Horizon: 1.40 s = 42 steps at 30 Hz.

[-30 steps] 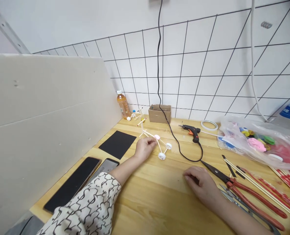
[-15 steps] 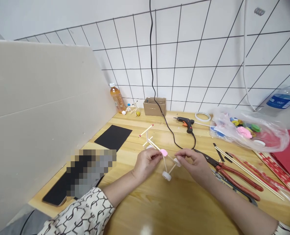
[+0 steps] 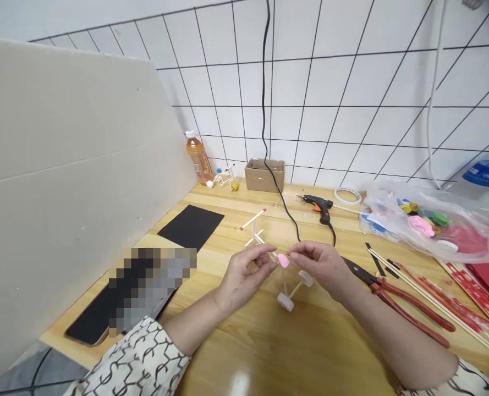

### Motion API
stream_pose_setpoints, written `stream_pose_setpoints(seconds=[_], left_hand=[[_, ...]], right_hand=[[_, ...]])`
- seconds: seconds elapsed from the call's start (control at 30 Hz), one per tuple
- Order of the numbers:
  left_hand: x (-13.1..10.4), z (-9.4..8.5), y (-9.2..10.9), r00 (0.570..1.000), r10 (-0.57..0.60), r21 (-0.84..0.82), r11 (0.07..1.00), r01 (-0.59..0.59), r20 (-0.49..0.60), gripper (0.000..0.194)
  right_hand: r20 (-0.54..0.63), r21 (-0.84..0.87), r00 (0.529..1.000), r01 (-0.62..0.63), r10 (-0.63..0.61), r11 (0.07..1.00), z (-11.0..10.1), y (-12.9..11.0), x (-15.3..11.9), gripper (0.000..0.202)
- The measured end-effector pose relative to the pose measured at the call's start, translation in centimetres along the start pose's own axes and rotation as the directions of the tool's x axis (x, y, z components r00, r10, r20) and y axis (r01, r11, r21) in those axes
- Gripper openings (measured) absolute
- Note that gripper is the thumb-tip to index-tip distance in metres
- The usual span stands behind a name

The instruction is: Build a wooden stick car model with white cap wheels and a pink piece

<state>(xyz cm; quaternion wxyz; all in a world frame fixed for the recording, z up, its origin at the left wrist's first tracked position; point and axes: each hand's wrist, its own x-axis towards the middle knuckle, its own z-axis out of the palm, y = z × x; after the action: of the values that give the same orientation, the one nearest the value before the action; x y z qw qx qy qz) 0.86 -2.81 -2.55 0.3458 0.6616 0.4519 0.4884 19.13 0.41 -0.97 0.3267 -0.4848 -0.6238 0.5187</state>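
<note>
A small tricycle model [image 3: 294, 290] made of thin pale sticks stands on the wooden table between my hands. It has white disc wheels at its near end, a pink seat piece [image 3: 283, 260] on top and a red-tipped stick as handlebar at the far end. My left hand [image 3: 244, 275] pinches the frame just left of the pink seat with thumb and forefinger. My right hand [image 3: 320, 267] has its thumb and forefinger drawn together at the seat's right side, above the near wheels. Whether those fingertips hold anything is hidden.
Right of my hands lie red-handled pliers [image 3: 413, 297] and pale sticks [image 3: 429, 297]. Behind are a glue gun [image 3: 320, 206], a tape roll [image 3: 347, 196], a plastic bag [image 3: 380, 212] and a cardboard box [image 3: 264, 177]. Black paper [image 3: 191, 226] and a phone [image 3: 91, 313] lie left.
My right hand has moved from the near right wheel up beside the pink seat, leaving that wheel in plain view. My left hand still pinches the frame. The camera view has shifted slightly.
</note>
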Motion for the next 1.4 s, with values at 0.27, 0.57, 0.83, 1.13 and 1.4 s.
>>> stream_pose_setpoints(seconds=[0.27,0.57,0.83,1.13,1.4], left_hand=[[1.4,-0.1,0.1,0.978,-0.117,-0.204,0.967,0.152,0.173,0.023],[1.3,0.2,-0.4,0.96,-0.202,-0.338,0.905,0.259,0.195,0.025],[1.1,0.5,-1.1,0.97,-0.192,-0.381,0.894,0.236,0.15,0.024],[1.1,0.6,-1.5,0.971,-0.176,-0.364,0.904,0.225,0.165,0.024],[1.2,0.5,-1.5,0.976,-0.133,-0.32,0.93,0.184,0.174,0.02]], right_hand=[[0.104,0.1,0.992,-0.087,0.077,0.991,0.1,-0.1,0.3,0.032],[0.068,0.103,0.997,-0.05,0.043,0.993,0.3,-0.2,0.5,0.029],[-0.062,-0.348,0.914,0.357,-0.401,0.867,0.4,0.0,-1.3,0.015],[0.055,-0.594,0.749,0.556,-0.661,0.581,0.8,1.5,-1.8,0.026],[0.06,-0.617,0.718,0.572,-0.693,0.54,1.0,1.4,-1.9,0.026]])
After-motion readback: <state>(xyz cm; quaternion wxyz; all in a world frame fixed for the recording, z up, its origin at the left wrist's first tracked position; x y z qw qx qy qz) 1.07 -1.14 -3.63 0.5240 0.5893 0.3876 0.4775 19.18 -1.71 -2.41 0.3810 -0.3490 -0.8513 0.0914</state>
